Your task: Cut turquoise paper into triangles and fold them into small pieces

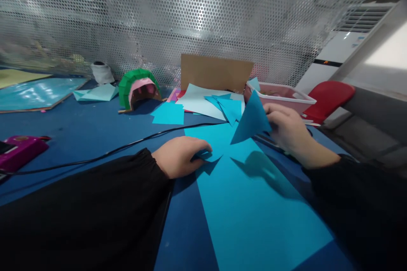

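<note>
A long light-blue paper sheet [254, 203] lies on the dark blue table [79, 131] in front of me. My left hand [179, 156] rests on the sheet's far left corner, fingers curled and pinching a small folded flap of it. My right hand [288, 129] is raised just above the sheet and grips a blue paper triangle [251, 119] by one edge, the triangle standing upright. Both forearms wear black sleeves.
Cut blue paper pieces [219, 103] and a brown cardboard sheet [216, 72] lie ahead by a pink tray [282, 95]. A green and pink paper arch [139, 87] stands to the left. A black cable [111, 151] crosses the table. A magenta device [19, 150] sits far left. Perforated metal screen behind.
</note>
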Demonstrator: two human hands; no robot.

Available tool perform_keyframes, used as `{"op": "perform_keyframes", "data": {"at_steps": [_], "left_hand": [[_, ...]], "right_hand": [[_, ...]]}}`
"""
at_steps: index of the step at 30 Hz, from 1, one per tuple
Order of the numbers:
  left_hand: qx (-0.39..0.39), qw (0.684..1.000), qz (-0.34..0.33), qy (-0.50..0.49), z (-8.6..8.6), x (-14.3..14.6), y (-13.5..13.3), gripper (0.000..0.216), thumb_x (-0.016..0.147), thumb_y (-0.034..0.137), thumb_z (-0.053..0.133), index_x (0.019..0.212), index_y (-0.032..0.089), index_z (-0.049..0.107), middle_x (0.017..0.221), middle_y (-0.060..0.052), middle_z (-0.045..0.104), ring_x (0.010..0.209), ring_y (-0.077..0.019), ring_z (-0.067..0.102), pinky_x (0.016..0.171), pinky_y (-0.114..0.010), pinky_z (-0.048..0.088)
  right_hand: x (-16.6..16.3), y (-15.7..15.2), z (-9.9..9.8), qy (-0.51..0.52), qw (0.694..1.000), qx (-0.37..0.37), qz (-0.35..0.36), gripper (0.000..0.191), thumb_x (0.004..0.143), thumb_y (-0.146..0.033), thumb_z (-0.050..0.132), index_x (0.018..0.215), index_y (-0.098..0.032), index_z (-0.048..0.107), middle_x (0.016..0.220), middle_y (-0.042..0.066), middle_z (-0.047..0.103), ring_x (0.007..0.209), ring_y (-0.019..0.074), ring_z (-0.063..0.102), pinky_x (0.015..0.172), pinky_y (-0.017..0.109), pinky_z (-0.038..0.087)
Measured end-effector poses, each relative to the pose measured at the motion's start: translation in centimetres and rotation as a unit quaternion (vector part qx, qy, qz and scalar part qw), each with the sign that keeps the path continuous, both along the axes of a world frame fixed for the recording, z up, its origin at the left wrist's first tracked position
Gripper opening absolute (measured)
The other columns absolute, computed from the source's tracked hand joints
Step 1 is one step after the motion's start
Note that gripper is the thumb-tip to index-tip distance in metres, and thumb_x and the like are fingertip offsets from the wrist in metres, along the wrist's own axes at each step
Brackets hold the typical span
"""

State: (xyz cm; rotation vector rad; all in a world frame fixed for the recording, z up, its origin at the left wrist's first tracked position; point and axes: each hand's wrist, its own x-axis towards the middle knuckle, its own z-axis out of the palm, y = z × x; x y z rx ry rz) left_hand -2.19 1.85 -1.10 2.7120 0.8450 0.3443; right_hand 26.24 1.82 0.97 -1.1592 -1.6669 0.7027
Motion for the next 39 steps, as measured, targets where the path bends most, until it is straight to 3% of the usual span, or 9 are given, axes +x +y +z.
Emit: {"op": "perform_keyframes", "data": {"at_steps": [7, 13, 16, 19, 23, 26, 29, 33, 39], "left_hand": [[-0.008, 0.987, 0.077, -0.138, 0.3, -0.1, 0.3, 0.016, 0.088, 0.025, 0.047, 0.094, 0.018, 0.06, 0.085, -0.006, 0.066, 0.074, -0.0196, 0.061, 0.067, -0.031, 0.044], [-0.027, 0.939, 0.24, -0.244, 2.3, -0.8, 2.6, 0.024, 0.095, 0.027, 0.034, 0.107, 0.014, 0.049, 0.062, 0.004, 0.049, 0.053, -0.0129, 0.053, 0.051, -0.024, 0.045], [-0.021, 0.912, 0.333, -0.24, 3.9, -1.5, 5.7, 0.03, 0.097, 0.024, 0.032, 0.12, 0.012, 0.045, 0.073, 0.0, 0.058, 0.059, -0.0138, 0.059, 0.055, -0.027, 0.051], [0.006, 0.894, 0.404, -0.194, 5.0, -2.4, 8.7, 0.033, 0.091, 0.031, 0.055, 0.119, 0.015, 0.054, 0.117, -0.009, 0.058, 0.097, -0.021, 0.061, 0.081, -0.041, 0.053], [0.053, 0.89, 0.44, -0.104, 4.8, -2.9, 10.3, 0.034, 0.09, 0.029, 0.056, 0.122, 0.016, 0.052, 0.12, -0.01, 0.057, 0.099, -0.022, 0.061, 0.084, -0.042, 0.052], [0.113, 0.891, 0.435, -0.058, 4.3, -2.5, 9.2, 0.035, 0.09, 0.032, 0.056, 0.12, 0.014, 0.054, 0.12, -0.011, 0.056, 0.102, -0.0229, 0.059, 0.085, -0.043, 0.051], [0.137, 0.926, 0.351, -0.016, 4.2, -1.5, 6.9, 0.042, 0.086, 0.018, 0.055, 0.125, 0.003, 0.051, 0.131, -0.026, 0.048, 0.122, -0.0373, 0.045, 0.1, -0.055, 0.035], [0.092, 0.979, 0.18, 0.038, 4.3, -0.1, 3.0, 0.039, 0.089, 0.037, 0.05, 0.119, 0.014, 0.058, 0.121, -0.012, 0.063, 0.114, -0.0278, 0.055, 0.098, -0.04, 0.042], [0.04, 0.992, 0.091, 0.077, 2.1, 0.1, 0.0, 0.079, 0.079, 0.062, 0.055, 0.136, 0.008, 0.043, 0.145, -0.021, 0.039, 0.135, -0.0347, 0.035, 0.106, -0.047, 0.033]], "right_hand": [[1.7, 7.7, 1.4, -0.019, 0.988, -0.094, -0.122, 0.029, 0.092, -0.032, 0.054, 0.118, -0.018, 0.056, 0.118, 0.009, 0.059, 0.097, 0.0201, 0.061, 0.081, 0.04, 0.053], [-0.3, 13.6, 1.4, -0.19, 0.969, -0.086, -0.131, 0.032, 0.091, -0.031, 0.056, 0.12, -0.017, 0.055, 0.12, 0.009, 0.058, 0.099, 0.0216, 0.061, 0.082, 0.042, 0.052], [-0.3, 14.1, 2.2, -0.281, 0.952, -0.016, -0.124, 0.031, 0.092, -0.031, 0.055, 0.119, -0.017, 0.056, 0.12, 0.009, 0.058, 0.1, 0.0213, 0.06, 0.083, 0.042, 0.052], [0.4, 12.9, 3.3, -0.35, 0.926, 0.065, -0.126, 0.032, 0.091, -0.031, 0.056, 0.119, -0.016, 0.056, 0.12, 0.01, 0.058, 0.1, 0.0214, 0.061, 0.083, 0.042, 0.052], [0.9, 9.1, 4.1, -0.419, 0.891, 0.137, -0.112, 0.029, 0.092, -0.031, 0.054, 0.118, -0.018, 0.056, 0.121, 0.009, 0.058, 0.1, 0.0209, 0.06, 0.084, 0.042, 0.052], [0.4, 5.2, 3.9, -0.461, 0.873, 0.149, -0.059, 0.017, 0.089, -0.021, 0.055, 0.098, -0.013, 0.068, 0.105, 0.012, 0.066, 0.099, 0.0243, 0.06, 0.089, 0.04, 0.047], [-0.4, 1.1, 3.1, -0.485, 0.864, 0.132, -0.004, 0.019, 0.086, -0.021, 0.056, 0.094, -0.016, 0.071, 0.094, 0.01, 0.071, 0.092, 0.0252, 0.063, 0.083, 0.038, 0.048], [-1.1, -2.8, 1.7, -0.493, 0.865, 0.089, 0.038, 0.035, 0.084, -0.043, 0.059, 0.105, -0.017, 0.069, 0.102, 0.012, 0.07, 0.096, 0.0271, 0.063, 0.081, 0.037, 0.05], [-1.6, -4.9, -1.1, -0.498, 0.865, 0.034, 0.05, 0.072, 0.082, -0.061, 0.052, 0.132, -0.008, 0.052, 0.135, 0.02, 0.053, 0.123, 0.0377, 0.048, 0.098, 0.052, 0.042]]}}
